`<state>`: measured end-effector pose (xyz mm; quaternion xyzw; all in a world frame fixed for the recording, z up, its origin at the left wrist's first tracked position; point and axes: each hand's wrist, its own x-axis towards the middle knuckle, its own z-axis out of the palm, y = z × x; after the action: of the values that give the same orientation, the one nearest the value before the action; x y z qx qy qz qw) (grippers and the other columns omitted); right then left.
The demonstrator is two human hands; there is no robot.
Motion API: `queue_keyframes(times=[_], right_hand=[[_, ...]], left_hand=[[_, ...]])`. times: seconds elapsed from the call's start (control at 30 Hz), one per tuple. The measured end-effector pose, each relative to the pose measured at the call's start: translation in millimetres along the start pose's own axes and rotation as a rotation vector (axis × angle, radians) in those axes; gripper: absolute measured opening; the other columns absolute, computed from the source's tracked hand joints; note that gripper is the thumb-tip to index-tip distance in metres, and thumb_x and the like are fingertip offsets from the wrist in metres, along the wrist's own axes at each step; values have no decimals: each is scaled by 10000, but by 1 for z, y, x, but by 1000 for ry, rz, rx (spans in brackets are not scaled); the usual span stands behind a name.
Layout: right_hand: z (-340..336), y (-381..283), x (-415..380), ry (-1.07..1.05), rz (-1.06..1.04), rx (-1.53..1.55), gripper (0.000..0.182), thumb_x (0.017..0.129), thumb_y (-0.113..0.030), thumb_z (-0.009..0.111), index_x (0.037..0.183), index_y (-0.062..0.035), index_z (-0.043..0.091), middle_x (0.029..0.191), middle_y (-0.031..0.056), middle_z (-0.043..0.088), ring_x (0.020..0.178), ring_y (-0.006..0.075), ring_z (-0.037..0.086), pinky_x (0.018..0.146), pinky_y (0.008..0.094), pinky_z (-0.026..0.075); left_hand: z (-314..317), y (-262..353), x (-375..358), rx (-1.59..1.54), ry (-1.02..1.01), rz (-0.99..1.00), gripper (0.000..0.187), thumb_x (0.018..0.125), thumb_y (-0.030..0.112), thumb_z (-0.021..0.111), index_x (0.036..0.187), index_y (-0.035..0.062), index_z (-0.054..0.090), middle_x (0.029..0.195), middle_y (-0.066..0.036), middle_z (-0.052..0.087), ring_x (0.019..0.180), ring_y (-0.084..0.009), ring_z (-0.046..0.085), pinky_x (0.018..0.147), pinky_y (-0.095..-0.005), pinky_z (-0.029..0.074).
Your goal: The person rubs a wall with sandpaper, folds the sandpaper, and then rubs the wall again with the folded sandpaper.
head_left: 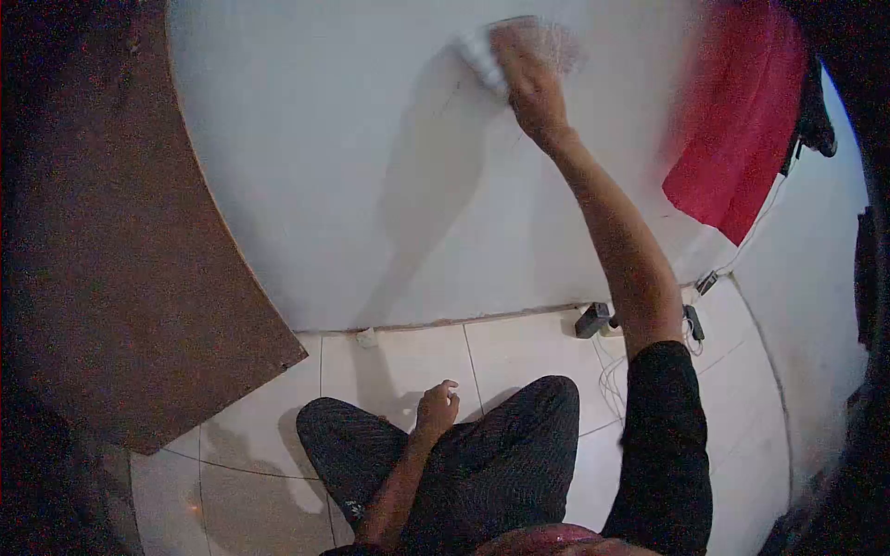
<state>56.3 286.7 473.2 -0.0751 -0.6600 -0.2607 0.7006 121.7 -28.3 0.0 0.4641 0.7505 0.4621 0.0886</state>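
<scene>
My right hand (524, 79) is raised against the white wall (315, 167) at the top of the head view. Its fingers are pressed on a pale, blurred cloth-like item (559, 46) that lies against the wall. My left hand (438, 406) rests low between my knees, above the tiled floor, with its fingers loosely curled and apart and nothing in them.
A brown board (102, 232) stands at the left. Red cloth (742, 120) hangs at the upper right. On the tiled floor (408, 357) by the wall's base lie a black adapter (591, 321), another black plug (693, 322) and white cables (609, 375).
</scene>
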Motion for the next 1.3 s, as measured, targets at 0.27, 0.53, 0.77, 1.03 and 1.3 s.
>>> queue_keyframes(times=[0.27,0.53,0.77,1.03,1.3], right_hand=[[1,3,1,-177,-142,33,456,870,6,523,1317,-80,533,1389,141,500,1291,341,458,1081,442,359],[3,-13,8,-191,-177,104,463,888,-74,578,1345,-68,502,1387,140,506,1267,354,476,1074,459,355],[-2,-18,15,-262,-671,250,455,820,57,588,1258,-63,563,1271,165,576,1152,364,545,970,405,467],[21,-9,0,-178,-447,137,445,818,0,606,1256,-5,529,1166,160,617,1100,382,577,912,439,486],[27,-7,-11,-213,-252,69,519,815,7,535,1332,-21,499,1356,190,523,1272,367,471,1095,460,326]], left_hand=[[-4,2,4,-6,-116,-80,272,858,176,595,1096,47,620,891,-163,675,852,-350,653,758,-458,521],[7,-9,6,5,-67,-3,263,851,175,600,1079,43,598,816,-147,656,811,-353,647,745,-470,516],[2,-8,4,-48,-68,2,254,838,154,613,1073,59,598,798,-150,647,785,-355,645,716,-476,517],[4,-11,7,-14,-48,29,257,830,143,623,1073,63,598,810,-150,658,807,-353,650,714,-462,523],[-2,-10,8,-24,-129,-83,244,839,154,620,1063,61,592,801,-135,655,801,-356,645,714,-464,518]])
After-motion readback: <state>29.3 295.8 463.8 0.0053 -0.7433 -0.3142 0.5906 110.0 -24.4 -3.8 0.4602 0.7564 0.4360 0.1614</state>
